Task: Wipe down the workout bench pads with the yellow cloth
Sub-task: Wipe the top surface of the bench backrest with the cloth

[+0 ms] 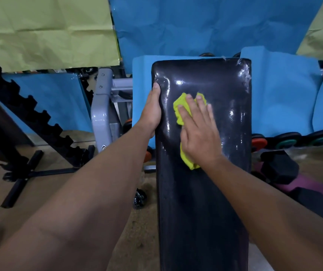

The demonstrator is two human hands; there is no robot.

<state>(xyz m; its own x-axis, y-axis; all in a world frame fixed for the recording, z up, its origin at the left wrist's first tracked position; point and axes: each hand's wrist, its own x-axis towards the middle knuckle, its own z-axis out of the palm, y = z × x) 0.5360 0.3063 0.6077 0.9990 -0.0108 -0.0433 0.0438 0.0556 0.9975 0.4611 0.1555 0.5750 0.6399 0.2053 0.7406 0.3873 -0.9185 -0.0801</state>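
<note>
Right hand (pixel 199 132) is laid flat, fingers straight and spread, pressing the yellow cloth (pixel 182 106) onto the upper half of the black bench pad (pixel 201 202); left hand (pixel 152 112) is wrapped over the pad's left edge, thumb on top, steadying it. Cloth is judged soft, light and bunch-prone, so best driven under a flat palm rather than pinched. Pad looks glossy, wet-slick and firm; bracing at the edge is advised. Counted: one cloth, one pad in view, two hands; other pads cannot be seen
</note>
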